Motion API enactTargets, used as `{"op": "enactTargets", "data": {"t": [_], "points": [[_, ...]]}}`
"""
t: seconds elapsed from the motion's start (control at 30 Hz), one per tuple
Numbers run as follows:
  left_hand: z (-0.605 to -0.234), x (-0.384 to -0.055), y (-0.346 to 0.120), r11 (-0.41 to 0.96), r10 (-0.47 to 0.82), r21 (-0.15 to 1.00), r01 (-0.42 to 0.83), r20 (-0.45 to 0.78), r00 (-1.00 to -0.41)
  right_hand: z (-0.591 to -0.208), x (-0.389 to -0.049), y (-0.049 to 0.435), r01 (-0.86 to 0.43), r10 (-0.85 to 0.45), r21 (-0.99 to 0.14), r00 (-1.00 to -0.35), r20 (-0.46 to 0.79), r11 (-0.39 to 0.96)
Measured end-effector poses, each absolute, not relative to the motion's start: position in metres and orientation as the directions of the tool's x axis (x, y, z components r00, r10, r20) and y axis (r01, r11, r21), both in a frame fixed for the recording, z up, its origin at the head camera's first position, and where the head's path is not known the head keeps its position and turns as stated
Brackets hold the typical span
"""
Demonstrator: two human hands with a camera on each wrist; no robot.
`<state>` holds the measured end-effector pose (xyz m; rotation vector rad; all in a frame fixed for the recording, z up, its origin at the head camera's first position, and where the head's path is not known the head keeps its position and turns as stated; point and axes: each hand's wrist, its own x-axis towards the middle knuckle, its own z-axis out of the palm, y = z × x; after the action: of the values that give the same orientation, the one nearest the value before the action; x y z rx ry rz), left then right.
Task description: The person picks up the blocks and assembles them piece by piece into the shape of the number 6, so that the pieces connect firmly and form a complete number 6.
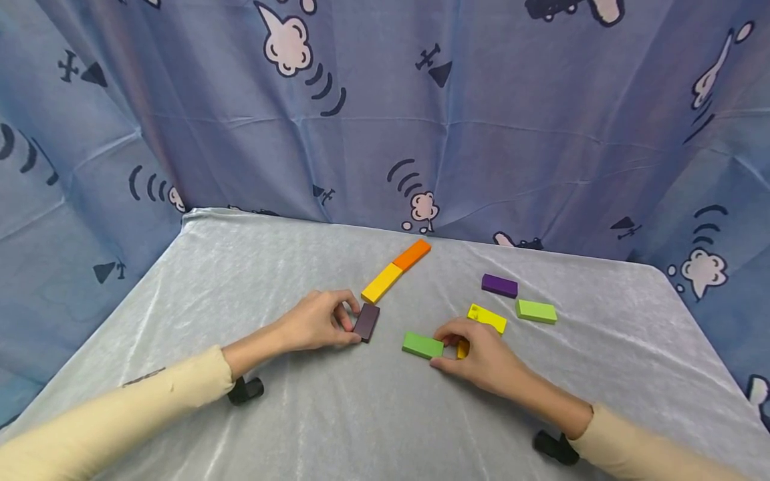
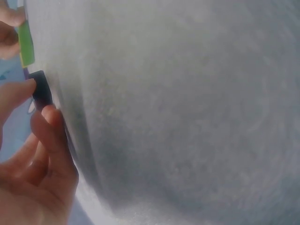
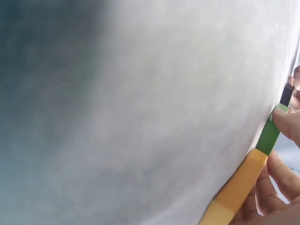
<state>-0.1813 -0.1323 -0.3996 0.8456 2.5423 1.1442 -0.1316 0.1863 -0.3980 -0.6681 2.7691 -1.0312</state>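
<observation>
My left hand [image 1: 315, 322] pinches a dark brownish-purple block [image 1: 367, 322] by its two ends, thumb nearest me. The left wrist view shows the same dark block [image 2: 41, 89] between thumb and forefinger. A green block [image 1: 422, 345] lies to the right, its right end between the thumb and forefinger of my right hand [image 1: 490, 357]. An orange-yellow block [image 1: 462, 349] is partly hidden behind the right hand's fingers. Just beyond the dark block, a yellow block [image 1: 381, 283] and an orange block [image 1: 412, 255] lie end to end in a slanting line.
Beyond the right hand lie a bright yellow block [image 1: 488, 318], a purple block [image 1: 499, 286] and a lime-green block [image 1: 536, 311]. A pale grey cloth [image 1: 289, 414] covers the table. Behind it hangs a blue patterned curtain [image 1: 361, 133].
</observation>
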Motion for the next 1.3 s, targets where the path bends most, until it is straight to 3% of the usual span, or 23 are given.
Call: {"op": "enactTargets", "data": {"t": [0.47, 1.0, 1.3], "points": [[-0.399, -0.182, -0.133, 0.516, 0.607, 0.747, 0.419, 0.026, -0.794, -0.395, -0.134, 0.190, -0.368, -0.461, -0.641, -0.887, 0.024, 0.674], [-0.400, -0.190, -0.137, 0.445, 0.695, 0.777, 0.445, 0.014, -0.719, -0.397, -0.136, 0.200, -0.413, -0.518, -0.656, -0.854, 0.039, 0.632], [-0.402, -0.195, -0.141, 0.424, 0.701, 0.783, 0.455, 0.034, -0.712, -0.394, -0.139, 0.205, -0.423, -0.537, -0.662, -0.843, 0.038, 0.618]]}}
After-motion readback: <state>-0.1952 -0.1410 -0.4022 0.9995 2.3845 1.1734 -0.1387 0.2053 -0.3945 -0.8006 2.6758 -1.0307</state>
